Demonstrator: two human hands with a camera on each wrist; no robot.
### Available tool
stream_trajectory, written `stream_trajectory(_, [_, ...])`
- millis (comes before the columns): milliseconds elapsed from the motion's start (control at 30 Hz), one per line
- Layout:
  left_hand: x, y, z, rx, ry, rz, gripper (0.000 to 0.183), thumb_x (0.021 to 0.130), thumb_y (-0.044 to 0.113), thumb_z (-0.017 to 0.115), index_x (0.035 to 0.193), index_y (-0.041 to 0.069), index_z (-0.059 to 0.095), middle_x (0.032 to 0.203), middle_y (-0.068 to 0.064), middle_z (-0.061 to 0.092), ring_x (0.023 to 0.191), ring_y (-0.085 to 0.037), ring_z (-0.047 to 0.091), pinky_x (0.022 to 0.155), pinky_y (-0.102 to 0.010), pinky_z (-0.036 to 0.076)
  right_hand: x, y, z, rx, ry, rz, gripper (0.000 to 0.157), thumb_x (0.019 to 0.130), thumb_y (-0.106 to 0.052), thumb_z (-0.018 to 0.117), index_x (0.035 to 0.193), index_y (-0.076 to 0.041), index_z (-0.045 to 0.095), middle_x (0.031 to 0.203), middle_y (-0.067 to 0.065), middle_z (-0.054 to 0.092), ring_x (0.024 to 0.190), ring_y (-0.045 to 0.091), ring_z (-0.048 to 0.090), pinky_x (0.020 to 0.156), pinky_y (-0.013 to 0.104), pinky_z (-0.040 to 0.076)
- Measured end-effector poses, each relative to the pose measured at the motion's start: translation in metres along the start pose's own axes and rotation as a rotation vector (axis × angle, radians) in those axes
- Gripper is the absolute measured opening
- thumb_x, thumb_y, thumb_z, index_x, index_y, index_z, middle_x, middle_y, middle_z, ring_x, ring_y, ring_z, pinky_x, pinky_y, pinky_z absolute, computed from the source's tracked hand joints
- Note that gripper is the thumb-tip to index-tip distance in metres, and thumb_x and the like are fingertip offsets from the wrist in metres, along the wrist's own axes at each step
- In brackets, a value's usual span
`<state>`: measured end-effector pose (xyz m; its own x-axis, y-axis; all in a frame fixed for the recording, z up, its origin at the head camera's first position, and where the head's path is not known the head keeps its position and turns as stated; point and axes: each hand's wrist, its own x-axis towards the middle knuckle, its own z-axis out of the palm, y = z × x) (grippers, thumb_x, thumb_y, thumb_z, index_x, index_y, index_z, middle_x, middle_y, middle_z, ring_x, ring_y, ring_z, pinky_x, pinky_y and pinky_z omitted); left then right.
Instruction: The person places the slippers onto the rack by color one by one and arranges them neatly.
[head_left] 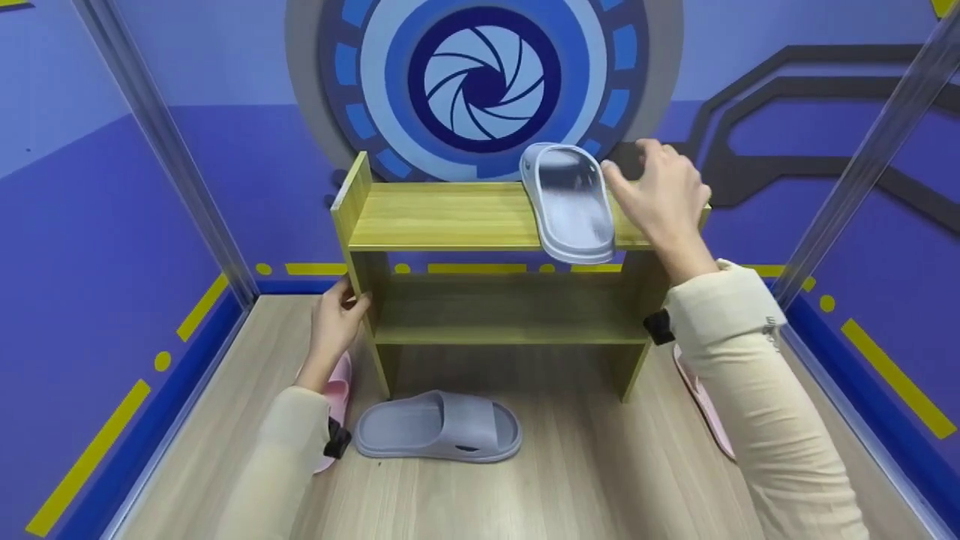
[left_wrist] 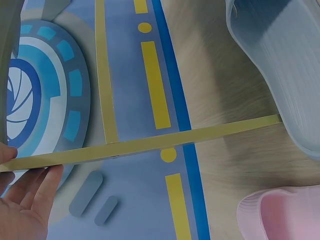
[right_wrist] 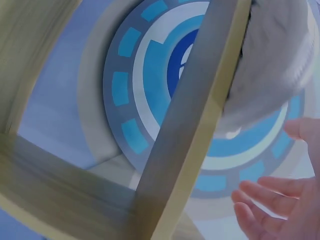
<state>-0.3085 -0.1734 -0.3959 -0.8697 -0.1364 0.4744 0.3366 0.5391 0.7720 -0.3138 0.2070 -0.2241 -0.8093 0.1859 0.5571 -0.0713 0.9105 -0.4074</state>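
Observation:
A small yellow wood-grain shoe rack stands against the patterned back wall. My left hand pinches the front edge of its left side panel between thumb and fingers, also visible in the left wrist view. On the top board, right of the middle, lies a grey slipper, its end jutting over the front edge. Just right of that slipper is my right hand, fingers spread and holding nothing. The right wrist view shows a gap between these fingers and the slipper. Another grey slipper lies sideways on the floor before the rack.
A pink slipper lies on the floor left of the rack, partly behind my left forearm. Another pink slipper is at the right, mostly hidden by my right sleeve. Blue walls enclose the wood-look floor.

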Motion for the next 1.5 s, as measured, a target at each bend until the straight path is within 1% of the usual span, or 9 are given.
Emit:
stream_trajectory(267, [0.0,0.0,0.0,-0.016,0.007,0.003,0.022,0.079,0.004,0.057,0.1,-0.003,0.059,0.096,-0.021,0.062,0.087,-0.03,0.06,0.072,-0.039,0.048,-0.001,0.023,-0.014,0.13,0.112,0.001,0.049,0.082,-0.047,0.048,0.114,-0.012,0.058,0.105,0.005,0.059,0.098,0.026,0.051,0.074,0.05,0.039])
stream_trajectory(400, [0.001,0.0,0.0,-0.006,0.004,-0.001,0.022,0.079,0.004,0.057,0.1,-0.003,0.059,0.096,-0.021,0.062,0.088,-0.03,0.06,0.072,-0.038,0.048,-0.003,0.04,-0.018,0.194,0.145,0.033,0.048,0.082,-0.047,0.049,0.115,-0.013,0.058,0.107,0.004,0.06,0.099,0.022,0.052,0.077,0.047,0.039])
stream_trajectory(700, [0.001,0.0,0.0,-0.002,-0.006,-0.028,0.024,0.08,0.006,0.057,0.103,-0.001,0.06,0.099,-0.018,0.061,0.09,-0.028,0.059,0.073,-0.037,0.048,-0.012,0.08,-0.009,0.407,0.23,0.074,0.045,0.081,-0.044,0.051,0.112,-0.013,0.059,0.102,0.003,0.062,0.09,0.013,0.055,0.074,0.031,0.037])
stream_trajectory(867, [0.001,0.0,-0.001,0.004,-0.009,-0.036,0.024,0.08,0.006,0.058,0.103,-0.001,0.059,0.1,-0.02,0.061,0.091,-0.029,0.059,0.074,-0.038,0.048,-0.023,0.099,0.009,0.565,0.198,0.025,0.041,0.083,-0.037,0.05,0.115,-0.012,0.057,0.105,0.005,0.06,0.089,0.012,0.053,0.073,0.021,0.036])
stream_trajectory(1033, [0.001,0.001,-0.001,0.005,-0.018,-0.039,0.026,0.08,0.007,0.057,0.105,-0.002,0.058,0.101,-0.021,0.06,0.091,-0.03,0.058,0.074,-0.038,0.048,-0.038,0.115,0.029,0.697,0.14,-0.041,0.042,0.083,-0.027,0.053,0.12,-0.007,0.052,0.108,0.009,0.056,0.094,0.012,0.05,0.079,0.02,0.037])
stream_trajectory(1167, [0.001,0.002,-0.001,-0.003,-0.012,-0.016,0.025,0.08,0.006,0.057,0.103,-0.002,0.059,0.1,-0.02,0.061,0.09,-0.03,0.059,0.073,-0.038,0.048,-0.056,0.111,0.034,0.768,0.09,-0.05,0.046,0.08,-0.018,0.057,0.121,0.001,0.048,0.109,0.014,0.054,0.099,0.014,0.049,0.078,0.018,0.039])
stream_trajectory(1267, [0.001,0.002,-0.001,-0.005,-0.005,-0.007,0.024,0.08,0.006,0.057,0.101,-0.002,0.059,0.098,-0.02,0.061,0.088,-0.03,0.06,0.072,-0.038,0.048,-0.068,0.107,0.037,0.785,0.052,-0.036,0.048,0.08,-0.015,0.06,0.122,0.003,0.046,0.108,0.014,0.053,0.099,0.017,0.049,0.072,0.018,0.042])
stream_trajectory(1433, [0.0,0.001,-0.001,-0.007,-0.004,-0.007,0.024,0.08,0.006,0.058,0.102,-0.003,0.059,0.099,-0.02,0.061,0.089,-0.03,0.06,0.072,-0.038,0.048,-0.082,0.116,0.053,0.725,-0.012,-0.02,0.053,0.079,-0.012,0.063,0.126,0.002,0.041,0.109,0.016,0.051,0.1,0.027,0.048,0.072,0.019,0.042])
stream_trajectory(1500, [0.0,0.001,-0.001,-0.013,-0.003,-0.007,0.024,0.08,0.006,0.058,0.102,-0.003,0.059,0.099,-0.02,0.061,0.088,-0.03,0.06,0.072,-0.038,0.048,-0.087,0.119,0.059,0.688,-0.048,-0.022,0.055,0.079,-0.011,0.063,0.127,0.001,0.039,0.11,0.018,0.05,0.099,0.029,0.048,0.073,0.023,0.043])
